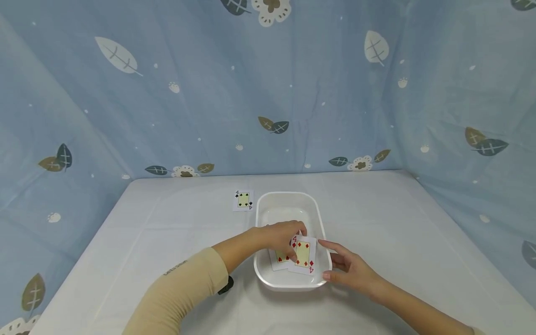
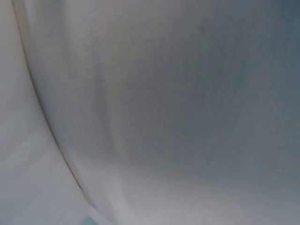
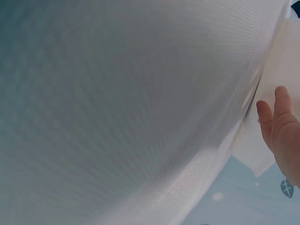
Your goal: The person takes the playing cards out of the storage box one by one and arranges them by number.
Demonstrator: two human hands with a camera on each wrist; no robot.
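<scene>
A white plastic tray (image 1: 288,195) stands in the middle of the table. My left hand (image 1: 281,236) reaches into it and pinches a four of diamonds card (image 1: 304,255) by its top left corner. Under that card, on the tray floor, lies another card (image 1: 278,258) with red pips, mostly covered. My right hand (image 1: 349,268) rests against the tray's right near corner, fingers fairly straight and the thumb at the rim. The right wrist view shows only its fingertips (image 3: 277,123) beside white cloth. The left wrist view is a blurred white surface.
A four of spades card (image 1: 243,200) lies face up on the white tablecloth (image 1: 167,232), just left of the tray's far corner. Blue curtains with leaf prints (image 1: 268,93) close off the back and both sides of the table.
</scene>
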